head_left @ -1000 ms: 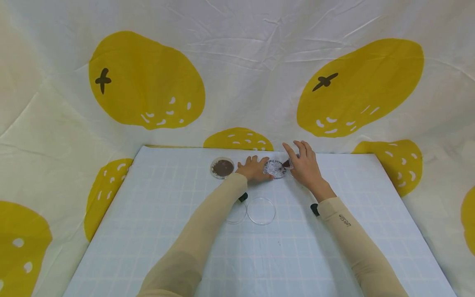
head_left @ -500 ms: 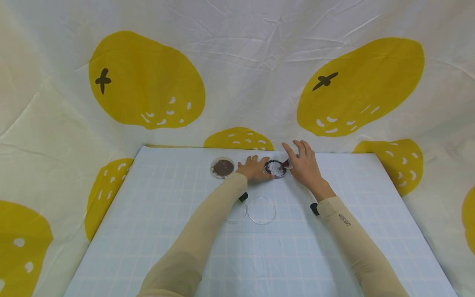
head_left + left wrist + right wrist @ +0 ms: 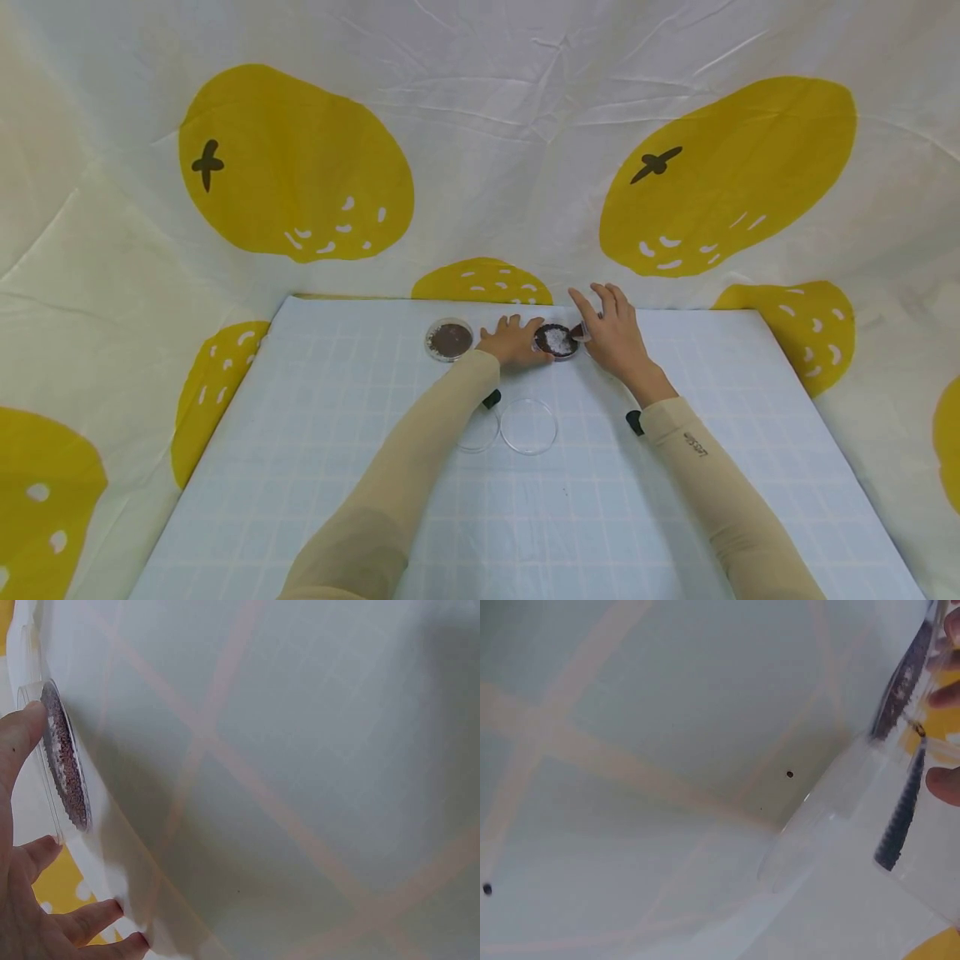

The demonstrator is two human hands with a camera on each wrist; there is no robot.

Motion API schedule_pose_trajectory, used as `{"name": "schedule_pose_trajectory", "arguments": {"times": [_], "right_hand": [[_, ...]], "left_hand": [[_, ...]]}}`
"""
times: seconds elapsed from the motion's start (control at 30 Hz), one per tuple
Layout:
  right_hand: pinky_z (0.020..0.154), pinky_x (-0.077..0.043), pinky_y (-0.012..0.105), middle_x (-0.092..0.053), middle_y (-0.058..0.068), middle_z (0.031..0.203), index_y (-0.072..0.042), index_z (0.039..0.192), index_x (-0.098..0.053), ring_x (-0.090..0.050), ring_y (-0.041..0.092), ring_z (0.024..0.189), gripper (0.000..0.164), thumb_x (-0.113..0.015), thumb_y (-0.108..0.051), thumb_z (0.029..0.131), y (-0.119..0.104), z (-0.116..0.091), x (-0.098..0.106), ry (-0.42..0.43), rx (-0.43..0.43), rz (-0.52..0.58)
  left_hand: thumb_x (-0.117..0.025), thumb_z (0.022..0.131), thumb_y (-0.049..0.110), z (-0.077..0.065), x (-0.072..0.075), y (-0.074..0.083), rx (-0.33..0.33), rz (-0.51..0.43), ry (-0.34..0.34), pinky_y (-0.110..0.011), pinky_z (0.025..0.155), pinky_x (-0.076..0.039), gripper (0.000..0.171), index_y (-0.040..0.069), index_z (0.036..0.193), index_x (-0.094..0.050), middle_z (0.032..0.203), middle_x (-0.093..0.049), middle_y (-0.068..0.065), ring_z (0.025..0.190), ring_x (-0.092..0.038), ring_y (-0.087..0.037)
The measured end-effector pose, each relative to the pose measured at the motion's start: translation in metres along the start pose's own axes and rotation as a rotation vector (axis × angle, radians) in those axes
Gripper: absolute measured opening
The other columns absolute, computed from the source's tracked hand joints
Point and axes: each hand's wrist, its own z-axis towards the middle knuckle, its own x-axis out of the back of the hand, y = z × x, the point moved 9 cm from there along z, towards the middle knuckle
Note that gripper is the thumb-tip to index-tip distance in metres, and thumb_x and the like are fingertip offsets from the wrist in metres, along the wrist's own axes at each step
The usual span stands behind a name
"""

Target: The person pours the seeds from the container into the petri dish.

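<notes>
Both beige-sleeved arms (image 3: 397, 467) are stretched forward; bare left hand (image 3: 514, 342) is held splayed, bare right hand (image 3: 615, 337) arched.

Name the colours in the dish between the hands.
Contents: white ringed by dark brown, clearest in head view.

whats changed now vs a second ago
In the dish by the left grip, dark grains now form a fuller band around the edge, leaving the white patch mainly in the middle. Nothing was taken or let go. That grip, the right grip and its tipped clear container, the brown-filled dish and the clear rings hardly moved.
</notes>
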Motion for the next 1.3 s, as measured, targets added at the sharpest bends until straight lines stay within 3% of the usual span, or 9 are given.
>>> {"name": "schedule_pose_trajectory", "arguments": {"times": [0.43,0.63,0.97,1.17,1.3], "right_hand": [[0.093,-0.041,0.065,-0.036,0.031,0.144,-0.013,0.15,-0.039,-0.03,0.05,0.134,0.094,-0.085,0.002,0.07,0.001,-0.001,0.0,0.001,-0.002,-0.022],[0.096,-0.038,0.066,-0.033,0.032,0.145,-0.012,0.152,-0.036,-0.028,0.051,0.134,0.096,-0.086,-0.001,0.071,0.004,-0.002,-0.002,-0.042,-0.049,0.009],[0.101,-0.026,0.069,-0.03,0.032,0.145,-0.007,0.153,-0.031,-0.025,0.053,0.133,0.099,-0.086,-0.004,0.072,0.03,-0.012,-0.016,-0.061,-0.264,0.282],[0.109,-0.017,0.06,-0.032,0.034,0.143,-0.002,0.153,-0.028,-0.024,0.049,0.133,0.103,-0.089,-0.009,0.071,0.044,-0.018,-0.02,-0.038,-0.399,0.49],[0.108,-0.019,0.062,-0.033,0.032,0.146,-0.002,0.154,-0.025,-0.025,0.048,0.133,0.104,-0.089,-0.011,0.072,0.051,-0.025,-0.021,-0.042,-0.482,0.594]], "left_hand": [[-0.057,0.091,0.068,-0.005,0.004,0.001,0.0,-0.002,0.007,-0.072,0.108,-0.019,0.083,0.035,0.159,-0.024,0.163,-0.021,-0.014,0.148,-0.017,-0.039],[-0.056,0.091,0.067,-0.007,0.005,0.003,-0.004,0.004,0.002,-0.073,0.108,-0.019,0.083,0.035,0.16,-0.022,0.163,-0.02,-0.014,0.149,-0.015,-0.038],[-0.056,0.091,0.067,-0.008,0.006,0.004,-0.008,-0.004,0.006,-0.072,0.108,-0.018,0.082,0.034,0.16,-0.023,0.163,-0.021,-0.014,0.149,-0.016,-0.039],[-0.055,0.092,0.067,-0.008,0.005,0.003,-0.015,0.003,0.014,-0.071,0.109,-0.019,0.082,0.035,0.16,-0.023,0.163,-0.021,-0.014,0.149,-0.016,-0.037],[-0.055,0.091,0.068,-0.008,0.005,0.003,-0.011,0.005,0.015,-0.071,0.109,-0.019,0.082,0.036,0.159,-0.023,0.163,-0.021,-0.013,0.149,-0.017,-0.037]]}}
